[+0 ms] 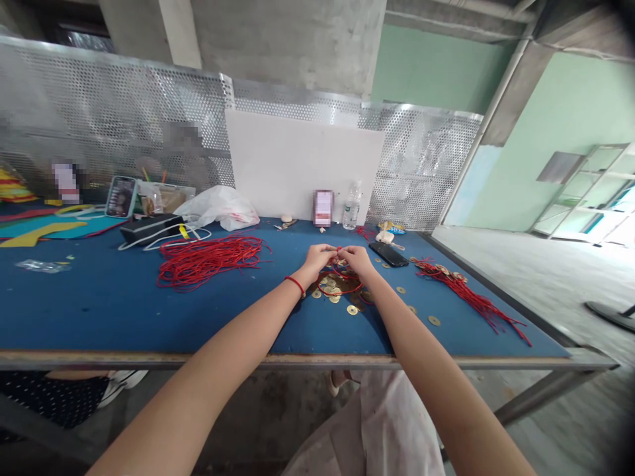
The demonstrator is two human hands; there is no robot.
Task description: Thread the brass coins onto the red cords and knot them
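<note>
My left hand and my right hand meet above the blue table, fingertips pinched together on a red cord. Loops of the cord hang below my fingers over a loose pile of brass-coloured coins with holes in the middle. A red braided bracelet circles my left wrist. Left of my hands lies a large bundle of red cords. To the right, another bunch of red cords has coins at its upper end.
A black phone lies right of my hands. Behind them stand an upright phone and a clear bottle before a white board. A plastic bag and black box are at the left. Beneath the table, another person's shoe shows.
</note>
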